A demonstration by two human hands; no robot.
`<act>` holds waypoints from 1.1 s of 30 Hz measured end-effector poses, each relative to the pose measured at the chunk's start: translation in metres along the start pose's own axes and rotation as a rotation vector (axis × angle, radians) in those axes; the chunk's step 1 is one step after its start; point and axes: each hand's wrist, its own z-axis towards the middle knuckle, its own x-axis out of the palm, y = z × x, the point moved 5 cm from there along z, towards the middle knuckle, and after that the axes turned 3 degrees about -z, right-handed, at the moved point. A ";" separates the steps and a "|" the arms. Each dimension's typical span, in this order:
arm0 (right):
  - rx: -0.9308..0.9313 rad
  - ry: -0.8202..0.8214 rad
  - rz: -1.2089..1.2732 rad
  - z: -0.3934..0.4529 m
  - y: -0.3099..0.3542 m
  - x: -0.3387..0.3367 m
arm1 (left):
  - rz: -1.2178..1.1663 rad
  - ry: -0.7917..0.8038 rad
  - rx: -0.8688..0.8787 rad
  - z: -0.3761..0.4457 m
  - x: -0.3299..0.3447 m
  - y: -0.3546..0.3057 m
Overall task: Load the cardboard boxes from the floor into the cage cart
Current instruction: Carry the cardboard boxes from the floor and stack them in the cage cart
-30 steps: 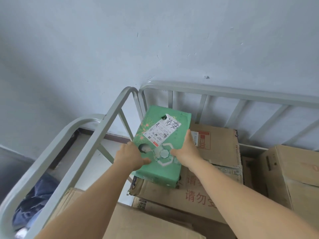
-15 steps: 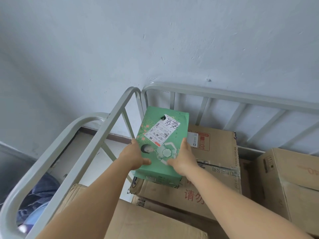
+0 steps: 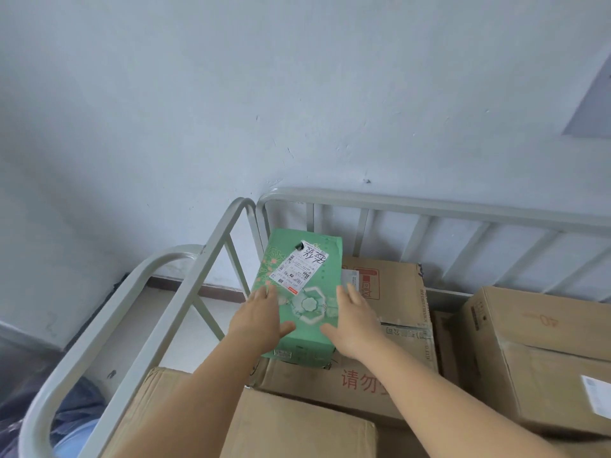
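Observation:
A green printed box (image 3: pixel 302 285) with a white shipping label lies flat on a brown cardboard box (image 3: pixel 390 332) in the far left corner of the grey metal cage cart (image 3: pixel 429 206). My left hand (image 3: pixel 261 320) lies on the green box's near left part, fingers straight and spread. On the near right edge of that box rests my right hand (image 3: pixel 352 322), its fingers also straight. Neither hand curls round the box.
More brown cardboard boxes fill the cart: one at the near front (image 3: pixel 264 424), one at the right (image 3: pixel 542 355). The cart's left rail (image 3: pixel 185 292) runs diagonally beside my left arm. A pale wall stands behind the cart, and blue fabric (image 3: pixel 76 401) lies outside the rail.
The green box went down and forward into the cart's corner and now lies flat on the brown box. Both hands loosened from gripping its sides to lying on it with straight fingers.

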 end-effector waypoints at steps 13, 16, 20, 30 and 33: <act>0.174 -0.327 -0.153 -0.190 -0.079 -0.110 | 0.036 -0.135 0.466 -0.124 -0.061 -0.168; 0.247 -0.402 -0.145 -0.243 -0.108 -0.134 | 0.028 -0.163 0.578 -0.157 -0.063 -0.212; 0.363 -0.509 -0.130 -0.317 -0.150 -0.164 | 0.036 -0.191 0.749 -0.204 -0.060 -0.275; 0.590 -0.763 -0.092 -0.491 -0.241 -0.206 | 0.007 -0.148 1.107 -0.307 -0.032 -0.437; 0.681 -0.835 -0.041 -0.534 -0.276 -0.212 | 0.008 -0.109 1.140 -0.331 -0.017 -0.481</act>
